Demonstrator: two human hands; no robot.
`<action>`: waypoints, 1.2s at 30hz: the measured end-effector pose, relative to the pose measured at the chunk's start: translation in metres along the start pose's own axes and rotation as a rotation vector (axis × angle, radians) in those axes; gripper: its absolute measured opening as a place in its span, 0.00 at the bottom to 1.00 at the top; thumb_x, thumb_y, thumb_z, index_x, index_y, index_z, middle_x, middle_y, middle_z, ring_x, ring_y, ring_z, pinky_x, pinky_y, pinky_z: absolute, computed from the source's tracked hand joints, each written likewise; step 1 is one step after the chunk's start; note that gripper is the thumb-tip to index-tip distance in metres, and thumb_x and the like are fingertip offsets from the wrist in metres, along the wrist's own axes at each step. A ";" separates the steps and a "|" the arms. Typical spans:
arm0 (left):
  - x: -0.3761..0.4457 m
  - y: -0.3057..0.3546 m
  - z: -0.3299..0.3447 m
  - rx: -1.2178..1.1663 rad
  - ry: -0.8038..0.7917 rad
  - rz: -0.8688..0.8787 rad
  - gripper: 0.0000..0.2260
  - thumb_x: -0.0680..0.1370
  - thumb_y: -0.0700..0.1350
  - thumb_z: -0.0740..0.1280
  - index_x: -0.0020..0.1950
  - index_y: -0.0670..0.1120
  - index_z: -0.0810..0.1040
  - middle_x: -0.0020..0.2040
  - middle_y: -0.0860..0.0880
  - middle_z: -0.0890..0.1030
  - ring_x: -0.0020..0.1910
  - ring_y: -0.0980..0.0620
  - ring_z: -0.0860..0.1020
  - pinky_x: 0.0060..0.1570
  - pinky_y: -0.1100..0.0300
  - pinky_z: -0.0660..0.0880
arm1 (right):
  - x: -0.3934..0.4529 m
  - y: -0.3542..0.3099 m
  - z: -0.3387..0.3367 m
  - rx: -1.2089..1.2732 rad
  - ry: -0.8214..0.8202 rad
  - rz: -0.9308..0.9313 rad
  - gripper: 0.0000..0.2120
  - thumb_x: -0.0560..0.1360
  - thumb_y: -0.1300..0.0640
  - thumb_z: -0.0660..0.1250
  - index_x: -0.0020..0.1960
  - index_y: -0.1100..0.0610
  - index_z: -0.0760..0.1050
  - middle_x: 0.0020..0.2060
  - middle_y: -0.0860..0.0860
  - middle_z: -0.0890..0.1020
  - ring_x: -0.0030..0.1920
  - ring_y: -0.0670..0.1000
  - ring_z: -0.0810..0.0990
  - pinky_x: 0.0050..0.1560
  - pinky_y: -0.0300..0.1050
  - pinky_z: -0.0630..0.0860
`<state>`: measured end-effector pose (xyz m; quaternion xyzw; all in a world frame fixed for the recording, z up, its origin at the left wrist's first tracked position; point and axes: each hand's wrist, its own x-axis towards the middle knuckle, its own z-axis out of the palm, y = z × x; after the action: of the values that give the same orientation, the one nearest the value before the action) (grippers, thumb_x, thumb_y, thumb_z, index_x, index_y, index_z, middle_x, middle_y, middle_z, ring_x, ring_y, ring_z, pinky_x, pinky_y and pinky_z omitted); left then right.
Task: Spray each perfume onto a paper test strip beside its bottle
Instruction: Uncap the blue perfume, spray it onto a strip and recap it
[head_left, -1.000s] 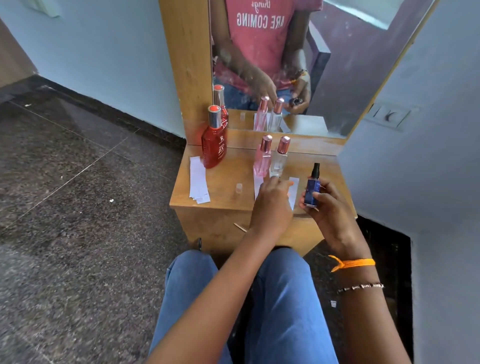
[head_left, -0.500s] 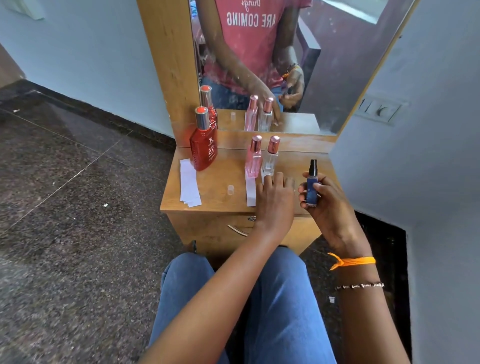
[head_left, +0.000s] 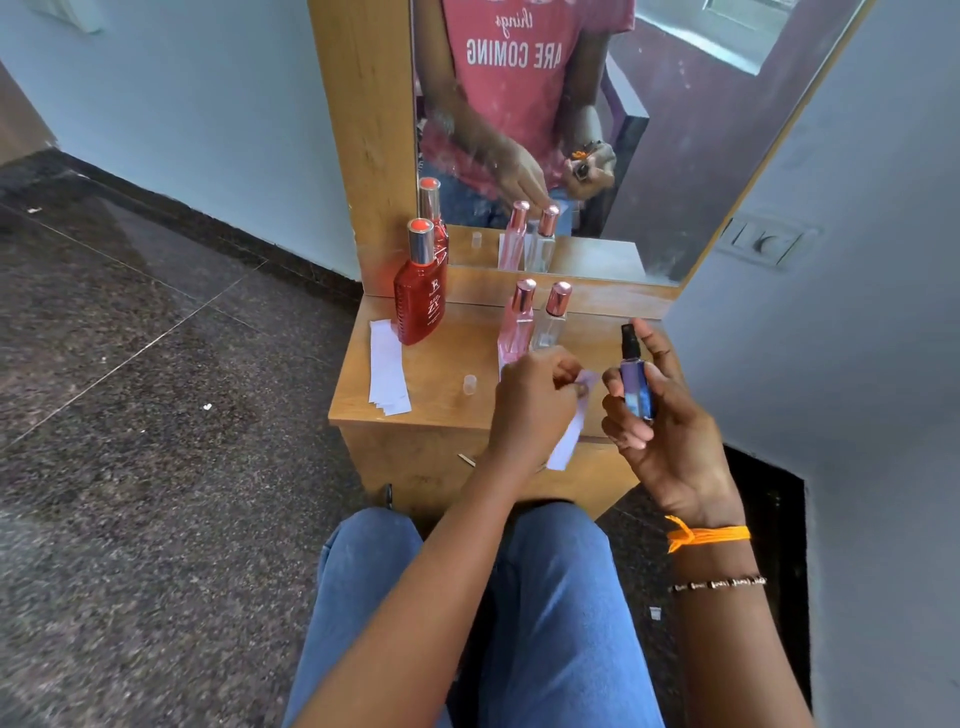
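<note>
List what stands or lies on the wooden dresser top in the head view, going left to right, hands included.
Stack of paper strips → red bottle → small clear cap → pink bottle → clear bottle → left hand holding a test strip → right hand holding the blue spray bottle.

left hand (head_left: 535, 400): raised ahead of the knees, fingers pinched on a paper strip (head_left: 569, 436) | right hand (head_left: 660, 415): held upright, fingers wrapped round a small blue bottle (head_left: 636, 382), index finger laid by its top
</note>
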<state>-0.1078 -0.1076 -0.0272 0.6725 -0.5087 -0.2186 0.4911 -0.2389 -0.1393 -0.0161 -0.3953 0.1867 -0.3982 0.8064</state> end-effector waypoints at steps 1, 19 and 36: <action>-0.002 -0.001 -0.007 -0.040 0.013 -0.040 0.04 0.72 0.39 0.71 0.46 0.42 0.82 0.40 0.49 0.82 0.36 0.58 0.77 0.36 0.71 0.70 | 0.000 0.002 0.001 0.027 -0.022 -0.004 0.18 0.81 0.60 0.49 0.65 0.48 0.69 0.36 0.54 0.73 0.23 0.44 0.59 0.22 0.34 0.61; -0.015 -0.007 -0.064 -0.509 0.045 -0.397 0.05 0.71 0.40 0.73 0.39 0.49 0.79 0.42 0.49 0.83 0.43 0.52 0.81 0.32 0.67 0.74 | 0.003 0.026 0.032 -0.775 0.086 -0.219 0.21 0.72 0.59 0.62 0.61 0.40 0.69 0.36 0.49 0.72 0.30 0.42 0.68 0.31 0.32 0.68; -0.019 -0.004 -0.065 -0.447 -0.001 -0.437 0.13 0.71 0.38 0.72 0.55 0.46 0.79 0.43 0.48 0.84 0.45 0.54 0.81 0.37 0.67 0.74 | 0.006 0.042 0.032 -1.513 0.118 -0.500 0.25 0.68 0.68 0.69 0.61 0.51 0.71 0.32 0.46 0.70 0.30 0.42 0.68 0.30 0.39 0.66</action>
<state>-0.0617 -0.0623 -0.0068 0.6414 -0.2915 -0.4257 0.5679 -0.1947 -0.1129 -0.0299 -0.8437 0.3543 -0.3529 0.1951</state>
